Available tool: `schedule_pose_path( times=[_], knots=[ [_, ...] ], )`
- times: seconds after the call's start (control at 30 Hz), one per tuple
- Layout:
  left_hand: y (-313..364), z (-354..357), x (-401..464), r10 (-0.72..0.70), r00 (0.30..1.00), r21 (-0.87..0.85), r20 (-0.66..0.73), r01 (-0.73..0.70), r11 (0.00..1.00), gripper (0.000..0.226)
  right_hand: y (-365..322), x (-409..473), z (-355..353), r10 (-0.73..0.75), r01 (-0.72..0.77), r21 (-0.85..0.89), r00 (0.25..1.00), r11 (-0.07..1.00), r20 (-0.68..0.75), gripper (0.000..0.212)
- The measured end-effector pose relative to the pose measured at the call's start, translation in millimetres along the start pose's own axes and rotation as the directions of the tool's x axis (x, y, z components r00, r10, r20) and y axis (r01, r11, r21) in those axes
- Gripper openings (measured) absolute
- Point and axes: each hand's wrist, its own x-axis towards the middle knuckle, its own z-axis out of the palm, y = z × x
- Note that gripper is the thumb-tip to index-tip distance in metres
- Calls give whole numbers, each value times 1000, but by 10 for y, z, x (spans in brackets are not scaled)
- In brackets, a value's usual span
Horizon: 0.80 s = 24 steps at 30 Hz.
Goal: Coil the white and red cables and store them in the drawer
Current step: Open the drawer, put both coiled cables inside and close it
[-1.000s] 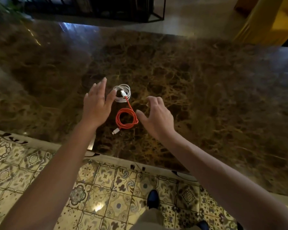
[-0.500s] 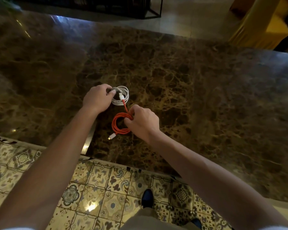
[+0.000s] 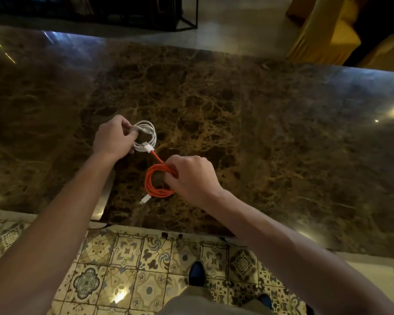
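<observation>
Brown marble tabletop (image 3: 237, 114) under both hands: polished, glossy, throwing lamp glare. Red cable (image 3: 156, 183) looks braided and matt, white cable (image 3: 146, 137) smooth plastic. Floor tiles (image 3: 127, 264) below the wrists: glazed, shiny.

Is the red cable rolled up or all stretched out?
Rolled up. The red cable makes round loops on the table, held by the right hand.

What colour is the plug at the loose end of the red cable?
White, on the plug below the red cable coil, in the head view.
</observation>
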Motion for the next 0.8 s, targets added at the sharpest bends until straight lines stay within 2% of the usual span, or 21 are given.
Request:
schedule_pose_path(
  times=[0.1,0.2,0.4,0.6,0.73,0.8],
  knots=[
    [31,47,-77,31,999,-74,16,-30,997,17,110,-150,-145,8,-6,20,998,1000,-57,31],
    [129,106,-179,85,996,-131,33,-80,988,30,251,-342,-305,37,-32,49,994,998,-105,42],
    [629,262,-530,177,979,-283,102,-142,948,31,549,-975,-721,124,-102,120,973,988,-193,48],
    [1372,551,-1204,349,913,-464,212,-221,858,32,1002,-1877,-1198,310,-270,183,917,945,-251,56],
    [1776,788,-1681,415,877,-520,241,-245,819,31,1342,-2472,-1501,463,-426,193,853,884,-242,80],
    [1928,912,-1948,425,869,-534,253,-241,810,30,1492,-2760,-1594,469,-435,176,834,883,-292,70]
  ],
)
